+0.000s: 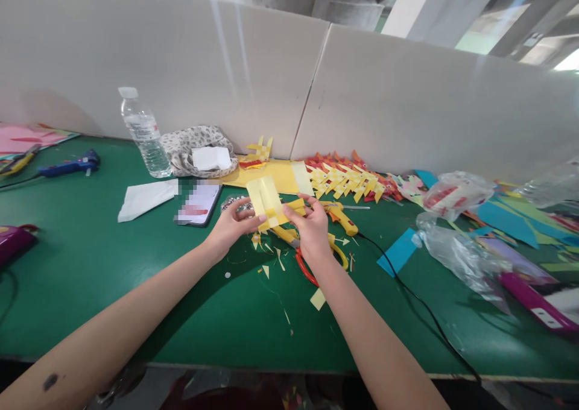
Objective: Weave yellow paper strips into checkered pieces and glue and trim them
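Between my two hands, above the green table, is a woven piece of yellow and pale-yellow paper strips (263, 196). My left hand (234, 224) pinches its lower left edge between thumb and fingers. On the other side my right hand (311, 223) grips the darker yellow strip that sticks out to the right. Below the hands lie scissors (307, 270) with red and yellow handles, partly covered by my right hand. A yellow glue gun (344, 219) rests just right of that hand, its black cord running to the table's front edge. Paper scraps (266, 271) are scattered underneath.
Finished woven yellow paper pieces (348, 181) stand in a row by the partition. Leftward are a phone (199, 204), a water bottle (147, 135) and a blue glue gun (67, 166). Plastic bags (461, 253), blue paper (398, 252) and a magenta tool (538, 304) lie rightward.
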Available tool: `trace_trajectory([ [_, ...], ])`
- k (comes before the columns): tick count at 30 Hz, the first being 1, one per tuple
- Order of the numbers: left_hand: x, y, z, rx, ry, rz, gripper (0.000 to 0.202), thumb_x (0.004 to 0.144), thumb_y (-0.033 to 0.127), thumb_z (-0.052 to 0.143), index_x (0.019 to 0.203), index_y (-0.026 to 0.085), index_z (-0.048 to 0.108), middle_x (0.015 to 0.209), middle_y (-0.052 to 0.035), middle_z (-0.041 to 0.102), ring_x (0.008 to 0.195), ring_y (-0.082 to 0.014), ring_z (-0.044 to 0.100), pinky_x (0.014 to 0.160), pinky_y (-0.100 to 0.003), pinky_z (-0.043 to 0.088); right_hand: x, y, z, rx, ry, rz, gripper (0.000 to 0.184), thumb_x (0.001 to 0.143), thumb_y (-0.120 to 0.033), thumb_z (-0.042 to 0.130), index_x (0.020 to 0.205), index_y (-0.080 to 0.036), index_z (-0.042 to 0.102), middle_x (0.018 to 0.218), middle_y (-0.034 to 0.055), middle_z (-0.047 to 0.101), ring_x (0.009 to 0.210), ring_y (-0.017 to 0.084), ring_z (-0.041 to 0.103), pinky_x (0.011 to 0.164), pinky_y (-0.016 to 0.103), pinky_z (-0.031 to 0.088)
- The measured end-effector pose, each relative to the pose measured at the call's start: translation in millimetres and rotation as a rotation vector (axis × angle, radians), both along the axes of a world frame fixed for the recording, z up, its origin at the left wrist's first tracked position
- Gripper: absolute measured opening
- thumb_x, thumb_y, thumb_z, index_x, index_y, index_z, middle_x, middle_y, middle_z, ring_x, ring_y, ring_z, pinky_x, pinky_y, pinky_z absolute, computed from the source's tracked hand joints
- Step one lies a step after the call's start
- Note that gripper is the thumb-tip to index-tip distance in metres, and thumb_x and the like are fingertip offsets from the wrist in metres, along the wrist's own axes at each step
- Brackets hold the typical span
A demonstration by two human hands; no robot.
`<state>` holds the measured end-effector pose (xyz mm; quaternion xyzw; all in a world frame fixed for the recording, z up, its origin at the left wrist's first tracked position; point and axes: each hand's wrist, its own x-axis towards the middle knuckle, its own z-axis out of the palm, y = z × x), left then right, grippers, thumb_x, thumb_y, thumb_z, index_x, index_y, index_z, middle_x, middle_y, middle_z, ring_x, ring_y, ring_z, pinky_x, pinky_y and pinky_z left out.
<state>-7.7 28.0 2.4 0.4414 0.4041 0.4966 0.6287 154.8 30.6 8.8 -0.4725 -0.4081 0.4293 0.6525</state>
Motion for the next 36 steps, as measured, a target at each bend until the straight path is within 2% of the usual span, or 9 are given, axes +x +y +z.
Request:
trace_trajectory([
  [4,0.5,-2.5,-1.9,0.012,0.081,-0.111,0.051,0.061,0.022,0.077,0.107,0.015,0.056,0.081,-0.0053,0.070,0.070,-0.0135,0.065,0.066,-0.024,0.051,-1.9,-1.1,2.2,-0.006,0.038,-0.001,0.052,0.053,-0.027,0.075,0.097,-0.022,0.047,0.076,-0.0018,0.065,0.066,0.016,0.064,0.068,0.033,0.053],
  [8,-3.1,3.3,-7.4,0.013,0.055,-0.032,0.042,0.061,0.023,0.077,0.098,0.015,0.058,0.075,-0.0026,0.070,0.068,-0.0124,0.066,0.068,-0.024,0.051,-2.3,-3.7,4.6,-0.077,-0.007,0.092,0.052,0.051,-0.024,0.076,0.096,-0.021,0.049,0.073,-0.0021,0.064,0.064,0.015,0.063,0.067,0.031,0.052],
  [11,-6.3,8.4,-10.5,-0.018,0.059,-0.012,0.041,0.061,0.023,0.077,0.097,0.016,0.058,0.074,-0.0018,0.070,0.068,-0.0119,0.066,0.068,-0.023,0.052,-1.2,-3.9,4.6,-0.152,-0.058,0.162,0.050,0.048,-0.023,0.077,0.092,-0.020,0.053,0.075,-0.0016,0.064,0.065,0.014,0.063,0.067,0.030,0.052],
  [17,-8.4,8.7,-8.7,0.005,0.113,-0.070,0.033,0.062,0.024,0.076,0.089,0.017,0.061,0.077,-0.0022,0.070,0.071,-0.0122,0.066,0.067,-0.022,0.051,1.4,-3.1,6.4,-0.209,-0.098,0.129,0.044,0.051,-0.024,0.077,0.089,-0.020,0.054,0.076,-0.0008,0.063,0.065,0.015,0.063,0.062,0.030,0.054],
  [21,-6.7,5.2,-4.6,0.051,0.155,-0.121,0.025,0.062,0.024,0.075,0.082,0.015,0.061,0.076,-0.0021,0.069,0.070,-0.0118,0.065,0.066,-0.023,0.050,1.4,-4.7,6.8,-0.244,-0.111,0.171,0.045,0.052,-0.031,0.077,0.090,-0.020,0.056,0.077,0.0013,0.065,0.069,0.018,0.065,0.065,0.032,0.053],
  [25,-4.7,4.0,-2.3,0.020,0.164,-0.128,0.029,0.061,0.024,0.076,0.083,0.015,0.059,0.074,-0.0023,0.068,0.069,-0.0125,0.065,0.069,-0.025,0.050,1.8,-4.7,3.9,-0.216,-0.137,0.233,0.050,0.049,-0.030,0.079,0.093,-0.019,0.056,0.084,0.0038,0.067,0.074,0.020,0.066,0.070,0.034,0.053],
  [30,-3.6,3.7,-0.2,-0.031,0.135,-0.048,0.030,0.066,0.032,0.072,0.087,0.018,0.056,0.073,-0.0003,0.067,0.067,-0.0116,0.064,0.067,-0.025,0.051,3.3,-3.0,0.8,-0.143,-0.322,0.177,0.050,0.052,-0.033,0.077,0.096,-0.019,0.058,0.084,0.0041,0.066,0.075,0.019,0.065,0.074,0.037,0.052],
  [33,-4.9,4.7,-0.6,0.006,0.097,0.016,0.031,0.062,0.028,0.075,0.085,0.019,0.055,0.067,0.0028,0.064,0.065,-0.0108,0.063,0.063,-0.022,0.050,2.9,-3.7,-0.9,-0.121,-0.459,0.204,0.050,0.053,-0.035,0.077,0.097,-0.020,0.058,0.081,0.0034,0.066,0.074,0.020,0.064,0.073,0.038,0.052],
  [36,-6.5,6.5,-2.6,0.024,0.090,0.043,0.036,0.057,0.023,0.078,0.084,0.019,0.055,0.066,0.0031,0.064,0.064,-0.0112,0.062,0.062,-0.022,0.049,1.4,-5.7,-1.8,-0.106,-0.498,0.263,0.050,0.054,-0.037,0.076,0.097,-0.021,0.057,0.078,0.0028,0.067,0.071,0.020,0.064,0.069,0.037,0.052],
])
